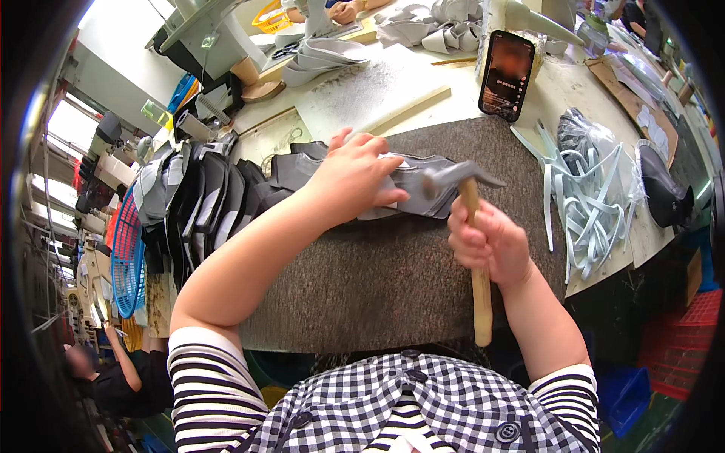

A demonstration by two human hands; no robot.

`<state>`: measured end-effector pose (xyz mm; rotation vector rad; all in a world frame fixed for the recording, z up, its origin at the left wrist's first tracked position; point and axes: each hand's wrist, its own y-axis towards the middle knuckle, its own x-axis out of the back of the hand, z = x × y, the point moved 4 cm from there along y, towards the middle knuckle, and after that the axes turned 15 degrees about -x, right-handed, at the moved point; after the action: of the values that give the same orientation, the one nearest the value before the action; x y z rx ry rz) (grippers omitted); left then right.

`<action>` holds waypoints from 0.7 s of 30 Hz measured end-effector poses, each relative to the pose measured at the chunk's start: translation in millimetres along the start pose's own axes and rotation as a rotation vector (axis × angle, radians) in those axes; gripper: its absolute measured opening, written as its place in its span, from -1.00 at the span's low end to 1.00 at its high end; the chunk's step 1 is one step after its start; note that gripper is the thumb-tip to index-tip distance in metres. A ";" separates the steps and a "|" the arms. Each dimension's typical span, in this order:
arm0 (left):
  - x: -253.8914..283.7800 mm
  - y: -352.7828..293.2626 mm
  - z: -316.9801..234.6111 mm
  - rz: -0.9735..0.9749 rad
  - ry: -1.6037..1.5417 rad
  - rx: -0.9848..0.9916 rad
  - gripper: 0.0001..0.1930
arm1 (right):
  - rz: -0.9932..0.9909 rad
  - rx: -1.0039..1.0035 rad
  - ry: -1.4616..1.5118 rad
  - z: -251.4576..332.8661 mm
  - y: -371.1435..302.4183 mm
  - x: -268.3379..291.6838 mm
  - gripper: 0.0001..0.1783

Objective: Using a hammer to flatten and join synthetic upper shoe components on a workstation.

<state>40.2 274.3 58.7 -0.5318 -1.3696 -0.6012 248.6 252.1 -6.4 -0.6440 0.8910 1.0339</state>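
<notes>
My right hand (491, 240) is closed round the wooden handle of a hammer (479, 294). The metal head is raised just above the right end of a dark grey cut piece (423, 183), slightly blurred. My left hand (355, 175) rests over the same grey pieces, its fingers spread and partly bent, thumb pointing toward the hammer. Whether the fingertips press on the piece I cannot tell. The pieces lie overlapped on a dark, speckled work board (362, 279). To the left, a thick row of stacked black and grey pieces (204, 192) hangs over the table's edge.
A phone (506, 75) stands upright beyond the board. Pale blue strips (585, 204) lie tangled at the right, beside a black shoe-like part (663, 185). A white slab (377, 87) and grey cut pieces (325, 60) are at the back. A blue basket (128, 253) stands left; other people work nearby.
</notes>
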 end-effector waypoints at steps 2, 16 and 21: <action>-5.1 11.1 -6.8 0.002 0.006 0.048 -0.46 | -0.013 0.044 0.015 4.6 -2.6 2.4 -0.74; -12.1 22.5 -23.6 0.042 -0.027 0.083 -0.59 | -0.051 0.050 0.061 -1.8 -0.7 11.2 -0.81; -20.1 36.6 -23.9 0.062 -0.064 0.105 -0.56 | -0.054 0.071 0.055 0.4 -5.0 11.9 -0.82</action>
<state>80.4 287.2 35.6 -0.5102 -1.4314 -0.4625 256.1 255.8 -16.2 -0.6360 0.9492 0.9358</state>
